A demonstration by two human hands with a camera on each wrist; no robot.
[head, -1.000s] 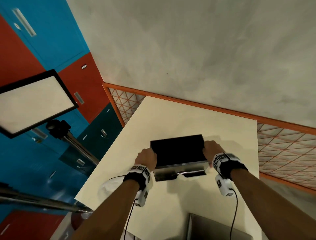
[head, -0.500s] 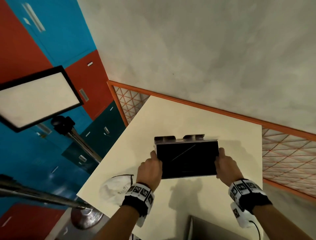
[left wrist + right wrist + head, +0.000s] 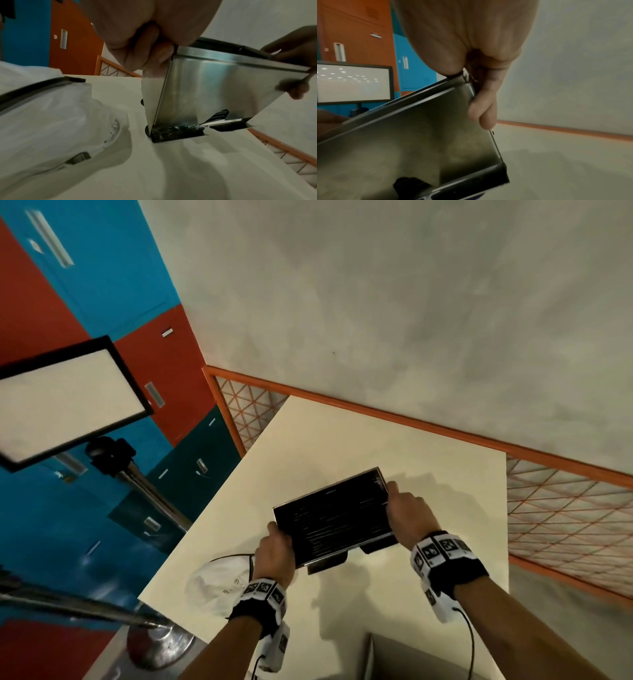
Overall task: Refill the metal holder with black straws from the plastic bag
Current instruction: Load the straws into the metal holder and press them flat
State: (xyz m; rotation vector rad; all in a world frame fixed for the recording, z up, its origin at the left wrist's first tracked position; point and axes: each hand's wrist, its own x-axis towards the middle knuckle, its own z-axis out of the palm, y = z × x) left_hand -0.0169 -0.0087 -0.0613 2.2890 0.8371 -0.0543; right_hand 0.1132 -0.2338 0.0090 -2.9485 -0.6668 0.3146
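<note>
Holder-wise, the metal holder (image 3: 334, 517) is up off the white table (image 3: 394, 440) right now, tilted and twisted a bit, with its dark lid facing the head camera. From the left wrist view you can see the brushed steel front and the dispensing slot (image 3: 178, 132) at the bottom, where something dark and shiny sits, maybe a few leftover black straws, hard to say. Left hand (image 3: 275, 553) is wrapped around the near-left corner, fingers curled under the edge. Right hand (image 3: 406, 513) grips the far-right end, thumb on top and fingers (image 3: 485, 108) hooked down the side. So both hands are clamped on the holder, nothing else in them.

The plastic bag (image 3: 222, 583) lies on the table just left of the left wrist, untouched as far as I can tell, and I can't make out straws through it.

Progress-wise I'd call this very early: lid looks closed, no straws out of the bag. Left to do is set the holder down, open it, pull straws from the bag and load them in.

Around that: a light panel on a stand (image 3: 68, 402) at left, plus a grey box (image 3: 428, 659) at the near table edge.
</note>
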